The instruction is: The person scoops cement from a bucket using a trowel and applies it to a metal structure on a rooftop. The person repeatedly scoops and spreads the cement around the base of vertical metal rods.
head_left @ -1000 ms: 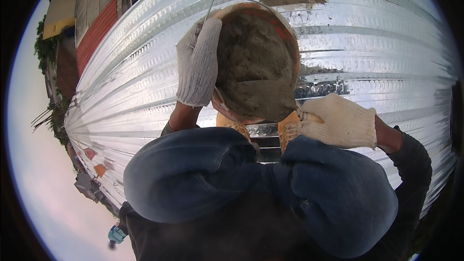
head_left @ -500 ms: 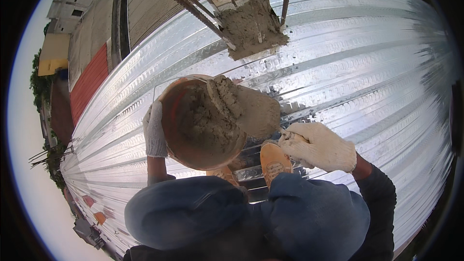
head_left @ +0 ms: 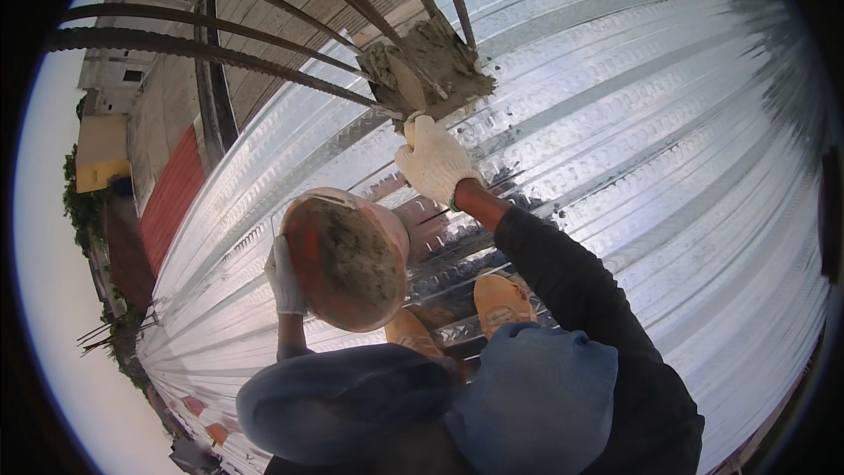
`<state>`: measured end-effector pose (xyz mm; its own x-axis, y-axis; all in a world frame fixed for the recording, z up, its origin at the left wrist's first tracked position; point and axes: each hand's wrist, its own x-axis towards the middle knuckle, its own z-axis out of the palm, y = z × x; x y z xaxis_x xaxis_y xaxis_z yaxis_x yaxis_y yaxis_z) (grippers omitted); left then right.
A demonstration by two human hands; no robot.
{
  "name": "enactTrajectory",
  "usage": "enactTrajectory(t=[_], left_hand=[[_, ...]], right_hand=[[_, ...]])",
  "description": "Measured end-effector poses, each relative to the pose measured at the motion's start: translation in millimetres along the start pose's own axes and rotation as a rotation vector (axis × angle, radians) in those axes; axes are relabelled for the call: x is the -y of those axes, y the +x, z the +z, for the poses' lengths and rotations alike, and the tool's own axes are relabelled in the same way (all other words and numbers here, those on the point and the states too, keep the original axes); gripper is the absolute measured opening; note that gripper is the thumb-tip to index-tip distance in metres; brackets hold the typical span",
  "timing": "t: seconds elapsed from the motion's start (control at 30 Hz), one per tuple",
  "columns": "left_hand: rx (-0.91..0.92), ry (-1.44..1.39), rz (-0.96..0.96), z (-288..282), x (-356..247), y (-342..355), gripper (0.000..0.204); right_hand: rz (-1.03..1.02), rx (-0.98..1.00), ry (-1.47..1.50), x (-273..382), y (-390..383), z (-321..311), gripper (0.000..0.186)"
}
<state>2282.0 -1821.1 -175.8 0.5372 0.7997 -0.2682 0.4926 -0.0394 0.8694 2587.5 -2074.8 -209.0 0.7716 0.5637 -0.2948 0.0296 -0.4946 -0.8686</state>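
My left hand (head_left: 286, 277), in a pale knit glove, grips the side of an orange-brown bucket (head_left: 397, 233) tilted toward the right. Grey wet mortar (head_left: 356, 268) lies inside the bucket. Farther out, my gloved right hand (head_left: 435, 158) is closed around a trowel, its handle mostly hidden in the fist. The trowel's blade (head_left: 407, 86) rests against the grey mortar patch (head_left: 455, 70) at the foot of the steel bars. Ribbed rebars (head_left: 255, 62) rise out of this patch, leaning toward the upper left.
Shiny ribbed metal decking (head_left: 598, 149) spreads around me, with mortar crumbs near the patch. My tan shoes (head_left: 505, 303) stand on it below the bucket. Red roofing (head_left: 171, 198) and buildings show beyond the decking's left edge.
My right hand has carried the mortar-laden trowel from beside the bucket up to the patch among the rebars. The bucket, still in my left hand, has tipped more to the right.
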Motion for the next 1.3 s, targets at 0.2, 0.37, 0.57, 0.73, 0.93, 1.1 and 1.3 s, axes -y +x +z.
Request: enactTrajectory(t=[0.2,0.37,0.57,0.73,0.93,1.1,1.3], left_hand=[[0.019,-0.038,0.001,8,12,5,0.049],[0.027,-0.094,-0.027,7,10,5,0.048],[0.021,-0.065,-0.008,1,18,5,0.048],[-0.008,-0.059,-0.024,11,7,3,0.050],[0.012,-0.111,-0.039,15,8,3,0.050],[0.029,-0.076,-0.011,0,19,8,0.049],[0.031,-0.095,-0.019,9,13,5,0.048]], right_hand=[[-0.022,-0.101,-0.231,-13,26,6,0.031],[-0.017,-0.084,-0.245,-27,34,0,0.032],[0.043,0.032,-0.290,-9,43,6,0.036],[-0.031,0.013,-0.424,-7,37,18,0.034],[-0.027,0.009,-0.433,-8,34,18,0.038],[0.029,-0.067,-0.207,-16,14,8,0.030],[0.045,0.072,-0.260,-23,2,-4,0.032]])
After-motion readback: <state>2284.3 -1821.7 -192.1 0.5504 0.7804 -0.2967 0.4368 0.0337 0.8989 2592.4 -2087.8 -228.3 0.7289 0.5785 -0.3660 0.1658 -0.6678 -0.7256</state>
